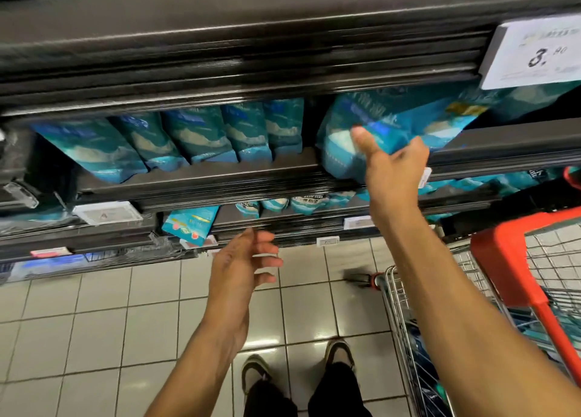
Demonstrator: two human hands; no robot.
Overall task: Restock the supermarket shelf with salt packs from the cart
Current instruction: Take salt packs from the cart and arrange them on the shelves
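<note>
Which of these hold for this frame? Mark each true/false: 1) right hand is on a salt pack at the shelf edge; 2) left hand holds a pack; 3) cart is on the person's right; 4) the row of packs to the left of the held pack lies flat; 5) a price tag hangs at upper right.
1) True. The right hand holds the salt pack at the shelf front edge.
2) False. The left hand is empty, fingers loosely spread below the shelf.
3) True. The cart with its red handle stands on the right.
4) False. The row of packs stands upright, leaning slightly.
5) True. The price tag hangs at upper right.
</note>
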